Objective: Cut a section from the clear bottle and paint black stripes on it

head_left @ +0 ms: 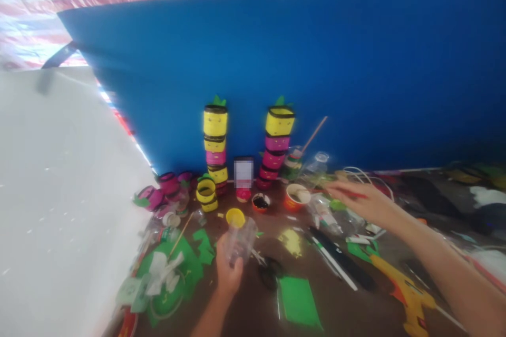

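Over the near part of the bench (255, 321), my left grip (229, 269) is curled around a clear plastic container (244, 242). I have it from below and the side, which seems to leave its upper part exposed; blur hides its exact rim. My right grip (358, 200) pinches a thin red-handled stick (351, 193), perhaps a brush, held nearly level and pointing towards the paper cup (297, 198). I cannot tell whether its tip touches anything.

The paper cup stands upright between my hands, probably so the stick reaches it easily, with the small bowl of dark stuff (261, 202) just beside it. Behind, the left tower (216, 158) and right tower (272, 160) of yellow and pink rings stand near the blue board (276, 63), perhaps for backing. The yellow glue gun (409, 295) lies off to the right, I judge to keep it away from the container.
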Available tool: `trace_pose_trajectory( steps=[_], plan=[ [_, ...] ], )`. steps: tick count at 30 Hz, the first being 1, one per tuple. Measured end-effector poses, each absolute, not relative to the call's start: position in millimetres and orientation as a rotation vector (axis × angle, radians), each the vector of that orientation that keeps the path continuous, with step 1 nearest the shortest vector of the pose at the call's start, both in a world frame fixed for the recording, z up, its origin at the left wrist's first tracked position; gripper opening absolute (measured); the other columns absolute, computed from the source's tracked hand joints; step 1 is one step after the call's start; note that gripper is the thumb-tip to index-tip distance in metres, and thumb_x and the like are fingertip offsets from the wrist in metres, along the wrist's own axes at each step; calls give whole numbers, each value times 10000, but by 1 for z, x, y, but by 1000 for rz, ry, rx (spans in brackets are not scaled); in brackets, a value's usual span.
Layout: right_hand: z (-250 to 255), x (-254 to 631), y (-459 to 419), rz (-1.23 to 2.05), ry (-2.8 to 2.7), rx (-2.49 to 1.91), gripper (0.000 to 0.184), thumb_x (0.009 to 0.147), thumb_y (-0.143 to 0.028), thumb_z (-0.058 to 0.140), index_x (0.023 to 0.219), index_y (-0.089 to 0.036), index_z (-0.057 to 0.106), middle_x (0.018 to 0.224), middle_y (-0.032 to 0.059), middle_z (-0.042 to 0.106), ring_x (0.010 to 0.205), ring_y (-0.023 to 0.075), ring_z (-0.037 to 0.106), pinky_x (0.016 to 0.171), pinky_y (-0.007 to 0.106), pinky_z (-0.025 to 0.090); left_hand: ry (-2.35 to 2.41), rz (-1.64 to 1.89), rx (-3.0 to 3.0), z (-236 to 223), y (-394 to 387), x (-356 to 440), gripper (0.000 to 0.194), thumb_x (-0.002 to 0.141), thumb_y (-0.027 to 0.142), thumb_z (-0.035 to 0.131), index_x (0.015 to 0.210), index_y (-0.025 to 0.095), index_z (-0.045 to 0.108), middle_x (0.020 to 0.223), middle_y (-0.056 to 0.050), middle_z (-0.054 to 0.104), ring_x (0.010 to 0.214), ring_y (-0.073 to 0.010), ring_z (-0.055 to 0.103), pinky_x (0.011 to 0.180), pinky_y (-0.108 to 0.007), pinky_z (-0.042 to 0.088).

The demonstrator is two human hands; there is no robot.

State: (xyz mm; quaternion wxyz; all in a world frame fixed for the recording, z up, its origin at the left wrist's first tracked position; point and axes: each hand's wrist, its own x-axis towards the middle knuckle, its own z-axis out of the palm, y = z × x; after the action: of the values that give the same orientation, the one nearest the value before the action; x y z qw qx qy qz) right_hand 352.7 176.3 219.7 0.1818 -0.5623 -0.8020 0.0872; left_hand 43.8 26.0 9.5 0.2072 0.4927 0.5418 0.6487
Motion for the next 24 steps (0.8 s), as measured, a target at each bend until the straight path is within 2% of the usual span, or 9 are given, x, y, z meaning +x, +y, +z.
trace_pose_trajectory(
  steps=[3,6,10,15,20,24],
  plan=[
    [220,355,170,343,-2408,-1510,347,853,-420,418,978,-220,674,965,70,719,823,218,660,752,339,496,1515,1807,1345,9,26,43,543,814,497,521,1215,131,508,1141,-163,585,1056,-305,582,871,-417,474],
    [222,356,164,298,-2519,-1370,349,860,-352,383,1007,-196,659,1011,108,700,913,241,642,821,385,481,1533,1806,1321,10,26,43,552,803,520,529,1204,141,518,1137,-150,590,1055,-299,584,880,-411,472],
    [223,355,157,198,-2567,-1296,362,860,-328,349,978,-175,655,981,140,693,911,254,638,803,400,497,1518,1791,1342,11,27,44,572,812,539,506,1219,137,510,1140,-153,585,1045,-290,590,868,-404,479],
    [221,354,150,254,-2601,-1258,333,870,-337,357,923,-177,644,908,135,679,851,255,636,768,407,502,1520,1777,1306,7,26,45,587,800,554,513,1210,135,514,1157,-158,580,1077,-305,577,881,-415,476],
    [209,354,146,303,-2645,-1219,331,896,-336,345,924,-176,633,916,129,637,856,235,606,778,390,489,1503,1775,1270,2,26,44,602,785,549,536,1221,136,490,1181,-159,573,1099,-306,571,911,-421,467],
    [194,347,138,162,-2628,-1197,356,891,-275,296,963,-178,630,958,145,627,898,244,591,800,393,484,1503,1772,1271,4,26,43,577,789,514,543,1221,135,487,1166,-157,582,1088,-312,577,910,-432,469]
  ],
)
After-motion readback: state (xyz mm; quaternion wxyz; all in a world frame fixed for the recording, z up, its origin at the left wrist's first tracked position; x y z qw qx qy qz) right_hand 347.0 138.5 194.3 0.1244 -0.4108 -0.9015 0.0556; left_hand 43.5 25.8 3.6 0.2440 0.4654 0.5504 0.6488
